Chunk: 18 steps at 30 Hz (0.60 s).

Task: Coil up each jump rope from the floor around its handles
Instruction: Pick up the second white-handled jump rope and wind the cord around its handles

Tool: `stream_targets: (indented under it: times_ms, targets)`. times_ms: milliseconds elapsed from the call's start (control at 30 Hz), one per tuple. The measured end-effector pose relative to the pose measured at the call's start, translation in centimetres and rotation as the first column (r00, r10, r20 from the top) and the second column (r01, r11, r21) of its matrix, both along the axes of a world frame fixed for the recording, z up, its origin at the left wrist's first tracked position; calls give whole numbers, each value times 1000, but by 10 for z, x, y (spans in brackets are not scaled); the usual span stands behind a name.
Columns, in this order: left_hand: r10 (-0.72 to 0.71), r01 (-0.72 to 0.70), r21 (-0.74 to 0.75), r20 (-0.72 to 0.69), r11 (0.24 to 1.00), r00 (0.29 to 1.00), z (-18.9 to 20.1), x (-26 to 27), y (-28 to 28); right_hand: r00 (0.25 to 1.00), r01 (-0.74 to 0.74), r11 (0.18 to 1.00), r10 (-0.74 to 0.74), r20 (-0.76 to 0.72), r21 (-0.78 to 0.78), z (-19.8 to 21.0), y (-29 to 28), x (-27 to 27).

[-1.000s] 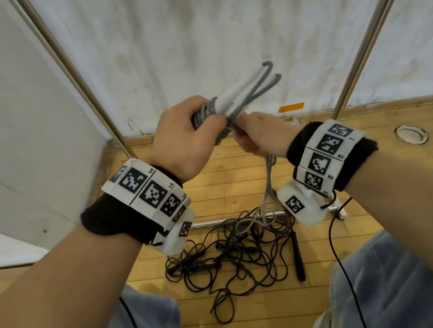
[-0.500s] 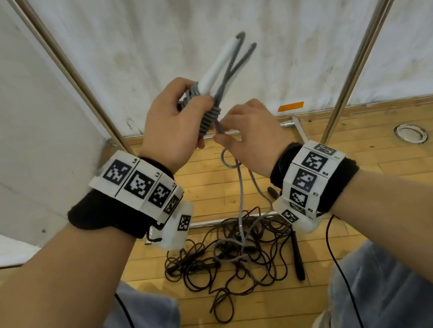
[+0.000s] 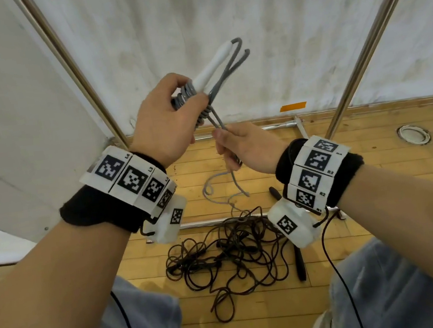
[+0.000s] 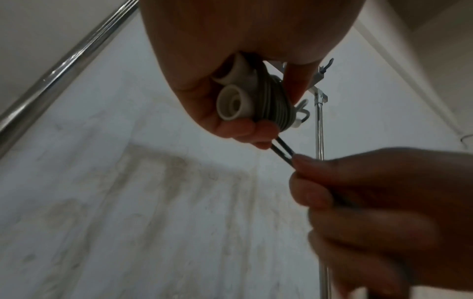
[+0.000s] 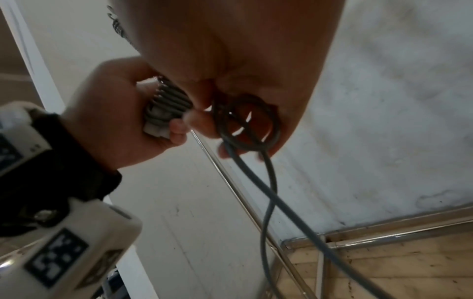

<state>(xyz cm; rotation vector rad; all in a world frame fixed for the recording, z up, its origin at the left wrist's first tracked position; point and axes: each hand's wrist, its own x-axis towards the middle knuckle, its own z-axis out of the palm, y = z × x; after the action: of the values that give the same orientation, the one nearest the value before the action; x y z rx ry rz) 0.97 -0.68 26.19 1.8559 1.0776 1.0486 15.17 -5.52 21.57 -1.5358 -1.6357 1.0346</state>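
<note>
My left hand (image 3: 165,118) grips the two white handles (image 3: 213,66) of a grey jump rope, held up in front of the wall. Several grey turns (image 3: 187,94) are wound round the handles; the wrist views show the coil (image 4: 274,103) (image 5: 170,103) under my fingers. Just below, my right hand (image 3: 246,147) pinches the doubled grey rope (image 3: 218,121) (image 5: 245,125) close to the coil. The loose grey tail (image 3: 223,190) hangs down toward the floor. A black jump rope (image 3: 232,252) lies tangled on the wooden floor, one black handle (image 3: 300,263) beside it.
Two slanting metal poles (image 3: 70,64) (image 3: 374,33) rise either side of my hands before a white wall. A metal bar (image 3: 212,222) lies on the floor by the black tangle. A round floor fitting (image 3: 413,133) sits right. My knees fill the lower corners.
My right hand has dropped lower and drawn the grey rope taut below the coil. The handles have tilted right. More of the grey tail has lifted off the black tangle.
</note>
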Motion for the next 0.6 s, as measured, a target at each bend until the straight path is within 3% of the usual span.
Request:
stream_targets:
  times_ms: [100, 233, 400, 500, 600]
  targets:
    - [11, -11, -9, 18, 1000, 1000, -2, -2, 5, 999, 28, 1000, -28, -18, 9, 1, 0, -1]
    - [74, -71, -39, 83, 997, 994, -3, -4, 12, 990, 1, 998, -10, 137, 63, 1, 0, 2]
    - [221, -224, -39, -73, 974, 973, -12, -18, 31, 955, -48, 987, 1, 297, 152, 3, -4, 2]
    - [210, -222, -76, -142, 972, 967, -16, -24, 39, 926, -41, 979, -38, 376, 201, 9, -4, 7]
    - [136, -156, -176, -116, 972, 984, -16, -29, 44, 908, 2, 986, -72, 412, 168, 14, -3, 18]
